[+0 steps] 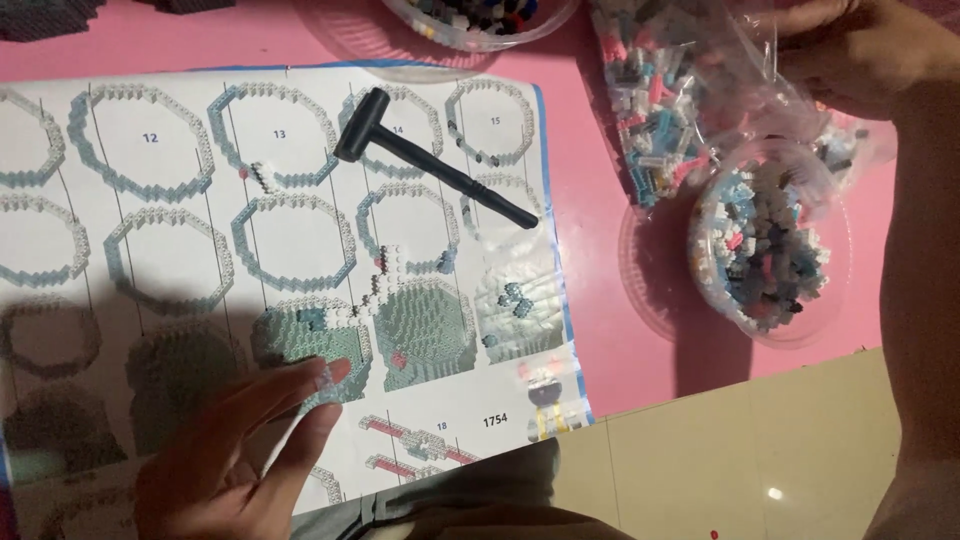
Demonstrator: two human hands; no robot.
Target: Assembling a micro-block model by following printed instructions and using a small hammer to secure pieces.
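A pink worktop (250, 45) fills most of the view, giving way at the lower right to pale cream floor tiles (720, 450). Spread across the worktop lies a large printed instruction sheet (180, 230) edged in blue, covered with numbered build steps: rows of octagonal rings drawn in pale blue and white bricks, then fuller grey-green domed stages lower down. A few tiny white bricks (385, 265) sit loose on the sheet near its middle. A small black plastic hammer (430, 160) rests diagonally on the upper part of the sheet, head toward the upper left, handle pointing down and right. The left hand (235, 455) lies flat on the sheet's lower edge, its grip released, fingers spread and stretched toward a grey-green diagram, and a tiny clear piece (322, 375) seems to sit at the fingertips, though it is too small to be sure. The right hand (860, 50), at the upper right, has its grip clenched on a clear plastic bag (680, 90) stuffed with small bricks in pink, white, blue and grey. Just below the bag stands a round clear plastic bowl (770, 245) heaped with the same mixed bricks, on the worktop right of the sheet. Another clear bowl (470, 20) of darker bricks shows partly at the top edge.
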